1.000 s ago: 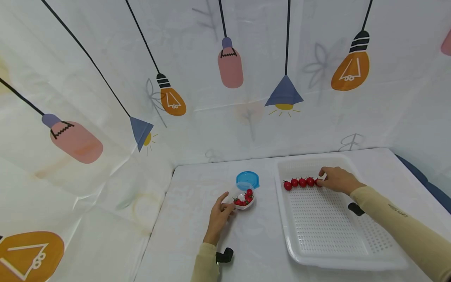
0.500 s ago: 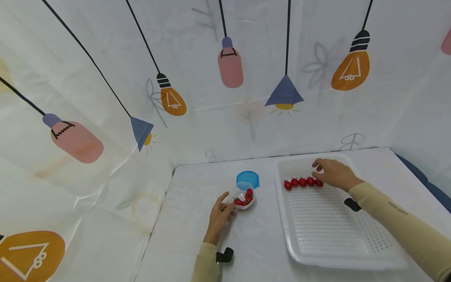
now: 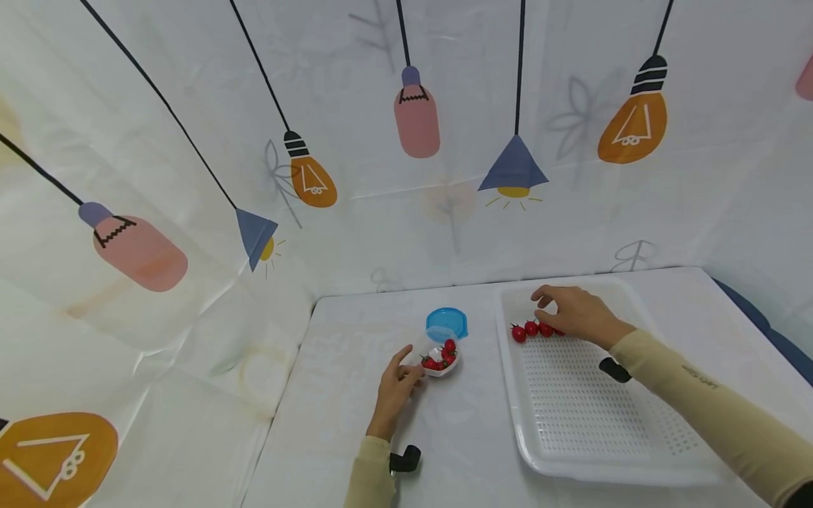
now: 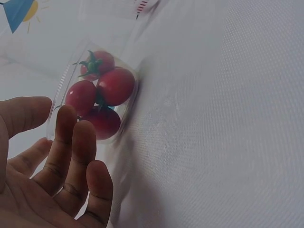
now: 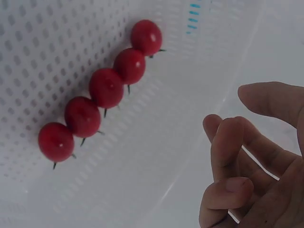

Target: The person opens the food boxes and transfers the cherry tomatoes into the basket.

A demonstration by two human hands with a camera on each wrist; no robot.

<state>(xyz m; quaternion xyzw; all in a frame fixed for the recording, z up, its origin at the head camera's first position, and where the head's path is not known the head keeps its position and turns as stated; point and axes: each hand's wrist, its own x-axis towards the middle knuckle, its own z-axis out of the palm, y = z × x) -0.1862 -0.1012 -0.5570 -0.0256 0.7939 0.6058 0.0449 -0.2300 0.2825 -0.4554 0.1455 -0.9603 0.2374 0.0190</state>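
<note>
My left hand (image 3: 395,391) is at the near left side of a small clear plastic container (image 4: 124,124), its fingertips at the wall. Several cherry tomatoes (image 4: 116,87) with green stems lie in that container. In the head view, my right hand (image 3: 581,312) hovers over a white perforated basket (image 3: 591,409), fingers bent loosely and holding nothing. Below it a row of several cherry tomatoes (image 5: 106,88) lies along the basket's far part; the hand hides the row's right end in the head view. The right wrist view shows them touching side by side, apart from the fingers.
A blue round lid (image 3: 447,322) lies just behind the clear container. White cloth covers the table (image 3: 330,395). A hanging white sheet (image 3: 356,247) printed with lamps stands behind and at the left. The basket's raised rim (image 3: 517,423) runs between the two hands.
My right hand has let go of the tomato at the row's right end and moved left above the row. The left hand and the container have stayed in place.
</note>
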